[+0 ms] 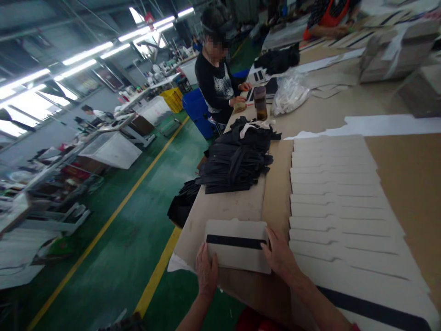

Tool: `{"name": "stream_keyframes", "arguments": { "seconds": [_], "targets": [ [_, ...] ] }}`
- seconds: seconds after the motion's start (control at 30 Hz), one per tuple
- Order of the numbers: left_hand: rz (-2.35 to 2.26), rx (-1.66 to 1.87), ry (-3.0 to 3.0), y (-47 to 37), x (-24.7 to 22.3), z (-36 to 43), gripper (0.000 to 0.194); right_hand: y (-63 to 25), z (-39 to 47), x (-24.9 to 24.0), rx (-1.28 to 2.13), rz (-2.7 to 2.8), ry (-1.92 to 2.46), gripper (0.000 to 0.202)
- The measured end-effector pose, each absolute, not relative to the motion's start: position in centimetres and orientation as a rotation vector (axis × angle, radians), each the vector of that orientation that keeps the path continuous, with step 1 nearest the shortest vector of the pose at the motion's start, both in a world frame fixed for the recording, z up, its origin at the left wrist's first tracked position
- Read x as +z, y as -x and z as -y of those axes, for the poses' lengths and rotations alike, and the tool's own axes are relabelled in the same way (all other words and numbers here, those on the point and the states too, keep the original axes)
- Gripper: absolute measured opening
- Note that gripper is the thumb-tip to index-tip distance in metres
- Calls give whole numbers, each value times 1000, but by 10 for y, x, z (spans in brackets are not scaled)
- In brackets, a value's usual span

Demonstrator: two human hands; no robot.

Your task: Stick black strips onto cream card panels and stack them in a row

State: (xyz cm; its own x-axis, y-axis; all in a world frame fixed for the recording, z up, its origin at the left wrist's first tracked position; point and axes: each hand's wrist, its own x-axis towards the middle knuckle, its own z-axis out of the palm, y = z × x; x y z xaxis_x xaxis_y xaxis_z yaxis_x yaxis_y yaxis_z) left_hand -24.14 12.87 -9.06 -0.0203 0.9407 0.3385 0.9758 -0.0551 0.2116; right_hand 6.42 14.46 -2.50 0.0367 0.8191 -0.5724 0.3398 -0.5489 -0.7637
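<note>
Both hands lie flat and released on a grey card (pixel 237 250) with a black strip (pixel 236 242): left hand (pixel 206 271) at 8 o'clock, right hand (pixel 279 253) at 3 o'clock, on the worktop (pixel 223 209).

1. No text, label, brand, number or sign can be read anywhere in the view.
2. The grey card (pixel 237 246) at the near edge of the table (pixel 227 209) bears only a plain black strip (pixel 236 242).
3. The white print on the co-worker's black shirt (pixel 216 85) is too blurred to read.
</note>
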Motion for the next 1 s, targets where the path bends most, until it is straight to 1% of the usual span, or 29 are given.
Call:
{"name": "stream_keyframes", "arguments": {
  "seconds": [0.23,0.37,0.47,0.57,0.67,0.8,0.93,1.0],
  "targets": [
    [2034,-659,2125,239,-91,-125,46,-46,-142,-14,1434,1090,1919,61],
    [2032,-651,2136,238,-89,-128,46,-34,-146,-15,1498,938,1925,68],
    [2057,-657,2156,241,-89,-130,51,-28,-144,-19,1611,833,1872,64],
    [2110,-680,2153,245,-89,-133,62,-38,-136,-15,1711,750,1755,60],
    [2144,-664,2180,245,-87,-139,71,-73,-116,-2,1737,673,1669,68],
    [2110,-616,2183,236,-80,-141,78,-148,-57,15,1703,543,1706,82],
    [2114,-541,2137,230,-76,-140,78,-221,13,1,1721,393,1898,93],
    [2123,-502,2131,231,-76,-140,77,-245,37,-14,1687,388,2017,95]
  ]
}}
